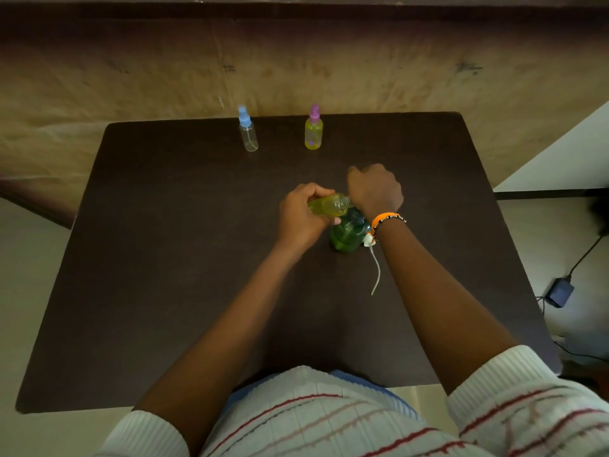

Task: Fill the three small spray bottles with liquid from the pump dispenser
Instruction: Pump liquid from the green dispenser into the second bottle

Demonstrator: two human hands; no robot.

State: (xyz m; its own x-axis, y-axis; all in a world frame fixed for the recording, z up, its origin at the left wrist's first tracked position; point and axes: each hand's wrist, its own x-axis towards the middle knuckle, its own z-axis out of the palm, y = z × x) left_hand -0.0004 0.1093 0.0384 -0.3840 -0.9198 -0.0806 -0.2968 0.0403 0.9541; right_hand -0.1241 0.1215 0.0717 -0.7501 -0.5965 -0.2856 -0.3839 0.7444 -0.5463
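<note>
While both forearms reached over the table (164,258), the right hand (375,189) curled above the dispenser (347,235) (what it gripped was hidden). The left hand (301,216) clasped a tilted yellow bottle (329,204), mouth toward the pump.

no readable text, label or number anywhere.

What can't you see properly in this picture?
- Head view: the pump dispenser's top is hidden under the right hand.
- Whether the right hand presses or grips anything: only its back shows.
- How full the bottle in the left hand is: its fingers cover part of that tilted bottle.
- The white spray cap: half hidden by the wrist.
</note>
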